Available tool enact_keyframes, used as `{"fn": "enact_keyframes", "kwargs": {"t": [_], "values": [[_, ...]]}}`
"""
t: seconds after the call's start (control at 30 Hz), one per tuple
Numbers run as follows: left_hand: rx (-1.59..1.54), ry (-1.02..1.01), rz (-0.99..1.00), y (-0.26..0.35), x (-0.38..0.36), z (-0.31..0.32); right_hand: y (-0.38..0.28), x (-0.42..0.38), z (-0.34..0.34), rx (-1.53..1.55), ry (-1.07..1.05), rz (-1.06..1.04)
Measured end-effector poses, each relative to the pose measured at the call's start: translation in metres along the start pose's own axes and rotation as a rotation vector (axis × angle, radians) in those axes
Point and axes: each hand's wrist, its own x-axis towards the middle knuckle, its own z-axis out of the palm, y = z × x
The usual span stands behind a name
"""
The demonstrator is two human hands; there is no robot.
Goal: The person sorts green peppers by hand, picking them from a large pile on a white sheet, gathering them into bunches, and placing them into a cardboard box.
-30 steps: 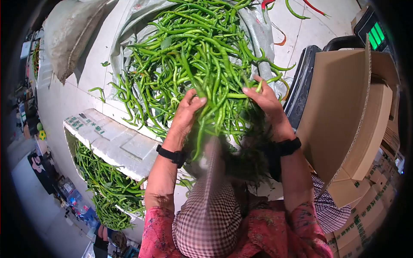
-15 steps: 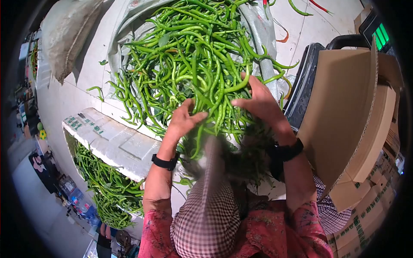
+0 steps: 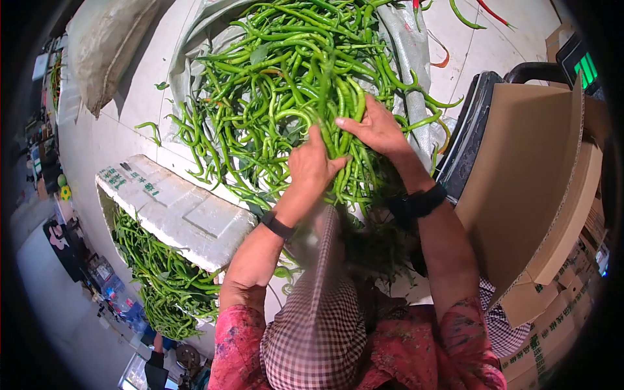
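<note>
A large heap of long green chili peppers (image 3: 260,104) is spread over a pale plastic sack (image 3: 409,58) on the floor. My left hand (image 3: 312,162) grips the near left side of a bunch of green chili peppers (image 3: 348,153). From the right, my right hand (image 3: 378,130) closes on the same bunch, its thumb lying across the top. The peppers in the bunch point mostly away from me. The undersides of both hands and some fingertips are hidden among the peppers.
At left, a white foam box (image 3: 182,221) holds more green peppers (image 3: 162,279). An open cardboard box (image 3: 513,175) stands at right, beside a scale with a green-lit display (image 3: 585,68). A full sack (image 3: 110,52) lies at upper left. Loose red peppers (image 3: 495,14) lie at the top right.
Both hands have drawn closer together and closed in on the bunch of peppers. My left hand has moved right and slightly up; the view has shifted a little.
</note>
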Motion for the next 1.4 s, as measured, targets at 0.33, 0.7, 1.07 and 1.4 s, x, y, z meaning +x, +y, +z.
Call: {"fn": "enact_keyframes", "kwargs": {"t": [0.33,0.7,1.07,1.4], "values": [[-1.189,0.071,-0.347,-0.048,-0.001,-0.028,-0.016,0.016,-0.012,-0.204,0.034,-0.141],[-1.43,0.152,-0.327,0.002,0.013,0.0,-0.022,0.004,0.015,-0.16,-0.071,-0.083],[-1.583,-0.098,-0.16,0.012,-0.029,-0.039,-0.079,-0.087,0.011,-0.362,0.167,-0.515],[-1.696,0.049,0.043,0.033,-0.038,-0.108,-0.135,-0.115,-0.014,-0.217,0.095,-0.683]]}}
